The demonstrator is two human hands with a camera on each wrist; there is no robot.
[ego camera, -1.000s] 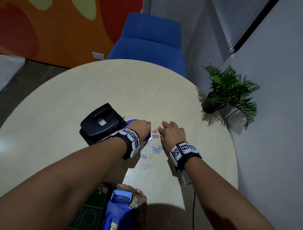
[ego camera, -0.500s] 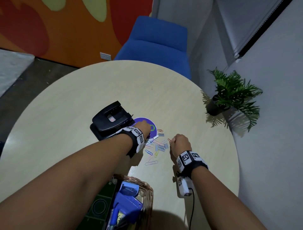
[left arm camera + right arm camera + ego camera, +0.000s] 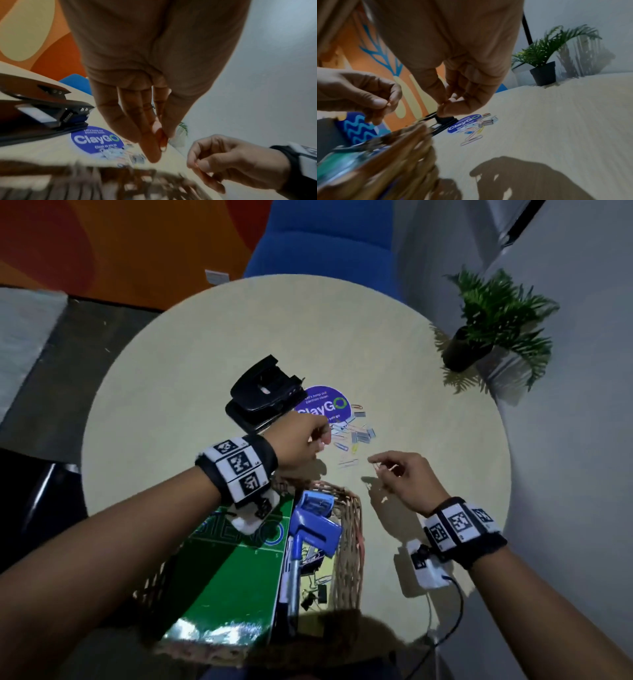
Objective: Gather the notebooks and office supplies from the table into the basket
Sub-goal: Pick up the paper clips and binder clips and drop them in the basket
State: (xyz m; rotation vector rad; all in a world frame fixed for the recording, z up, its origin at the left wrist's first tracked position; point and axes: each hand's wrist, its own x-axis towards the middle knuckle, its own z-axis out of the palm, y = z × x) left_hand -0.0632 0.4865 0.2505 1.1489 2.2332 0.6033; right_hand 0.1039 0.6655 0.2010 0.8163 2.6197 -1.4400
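I read "ClayGO" in white letters, the O drawn as a green ring, on the round purple sticker (image 3: 323,405) stuck to the table (image 3: 205,337); the left wrist view shows it again (image 3: 97,139) with small lines above and below, the lower seemingly "Clean as you go", the upper too blurred for me. On the green notebook (image 3: 236,570) in the basket (image 3: 349,542) I make out large letters "STENO", partly hidden.

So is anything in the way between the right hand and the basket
Nothing visible. The right hand, pinching a paper clip, hangs over bare table just right of the basket, whose near rim is open; the notebook fills its left side.
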